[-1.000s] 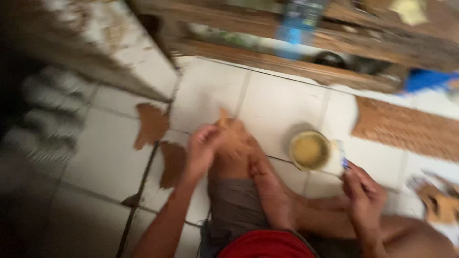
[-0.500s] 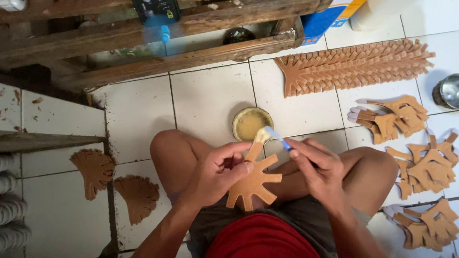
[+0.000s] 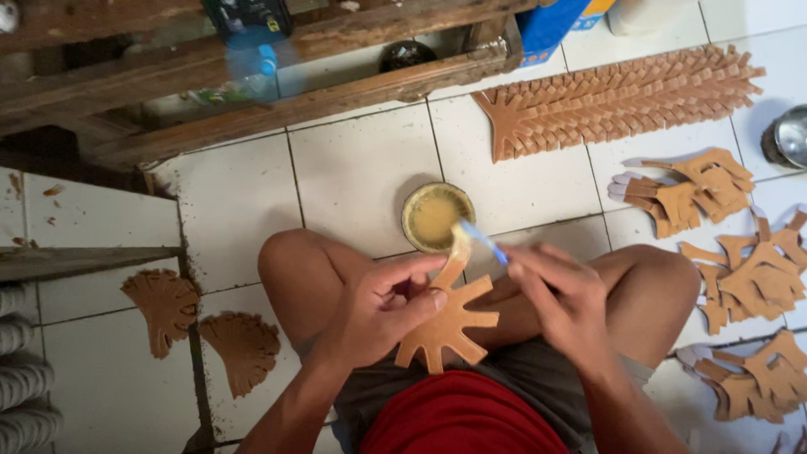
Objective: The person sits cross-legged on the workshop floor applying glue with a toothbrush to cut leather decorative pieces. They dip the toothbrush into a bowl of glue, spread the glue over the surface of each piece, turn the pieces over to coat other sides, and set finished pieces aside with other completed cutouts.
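My left hand (image 3: 380,304) grips a tan, hand-shaped cutout (image 3: 450,318) with several finger-like prongs, held over my lap. My right hand (image 3: 561,296) holds a small brush with a blue handle (image 3: 481,241); its bristles touch the cutout's upper prong. A round tin of yellowish glue (image 3: 437,217) sits on the white tile floor just beyond my knees.
A long fanned row of the same cutouts (image 3: 618,97) lies at the upper right. Loose piles of cutouts (image 3: 740,277) spread along the right. Two brown fan-shaped stacks (image 3: 202,324) lie at the left. A wooden frame (image 3: 277,105) runs across the top; a metal pot (image 3: 790,136) is at the right edge.
The view swung from the left floor area to centre on my lap. My right hand brought the brush from the glue tin's side onto the cutout held by my left hand.
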`<state>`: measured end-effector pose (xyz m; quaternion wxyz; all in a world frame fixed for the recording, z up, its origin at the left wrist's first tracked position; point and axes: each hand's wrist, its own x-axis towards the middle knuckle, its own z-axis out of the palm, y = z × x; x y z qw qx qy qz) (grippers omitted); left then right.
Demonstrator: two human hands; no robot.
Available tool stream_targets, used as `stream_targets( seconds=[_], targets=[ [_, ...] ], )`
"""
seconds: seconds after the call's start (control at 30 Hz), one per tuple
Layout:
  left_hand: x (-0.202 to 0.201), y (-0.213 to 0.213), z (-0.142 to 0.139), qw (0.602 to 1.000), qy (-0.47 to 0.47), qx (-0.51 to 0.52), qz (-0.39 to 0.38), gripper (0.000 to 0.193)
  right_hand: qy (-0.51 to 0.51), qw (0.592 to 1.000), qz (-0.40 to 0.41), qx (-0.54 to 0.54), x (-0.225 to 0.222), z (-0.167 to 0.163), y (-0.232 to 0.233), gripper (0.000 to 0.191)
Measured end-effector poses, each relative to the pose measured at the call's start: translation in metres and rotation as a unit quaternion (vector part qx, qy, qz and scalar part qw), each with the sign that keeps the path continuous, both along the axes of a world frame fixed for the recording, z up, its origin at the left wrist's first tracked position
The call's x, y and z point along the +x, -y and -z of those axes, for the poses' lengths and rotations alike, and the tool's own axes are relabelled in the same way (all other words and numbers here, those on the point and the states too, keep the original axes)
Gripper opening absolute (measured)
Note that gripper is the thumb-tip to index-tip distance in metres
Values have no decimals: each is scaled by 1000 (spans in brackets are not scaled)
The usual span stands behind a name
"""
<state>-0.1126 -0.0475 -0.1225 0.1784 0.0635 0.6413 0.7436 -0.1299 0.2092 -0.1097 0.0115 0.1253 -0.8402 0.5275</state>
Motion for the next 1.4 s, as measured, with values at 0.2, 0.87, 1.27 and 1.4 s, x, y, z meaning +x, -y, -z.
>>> stream_targets(
  seconds=[0.2, 0.87, 1.27, 1.4],
  targets=[
    [0, 3, 2, 998, 21, 59, -25, 43, -94, 993, -34, -69, 4, 6, 1, 28],
    [-15, -2, 4, 982, 82, 154, -66, 33, -69, 997, 20, -37, -6, 2, -2, 27],
    [-15, -3, 1, 979, 79, 182, -37, 38, -71, 997, -1, 21, -11, -5, 2, 25],
    [-13, -1, -1, 980, 52, 188, -47, 36, 8, 998, 54, 13, -18, -5, 2, 28]
  ],
)
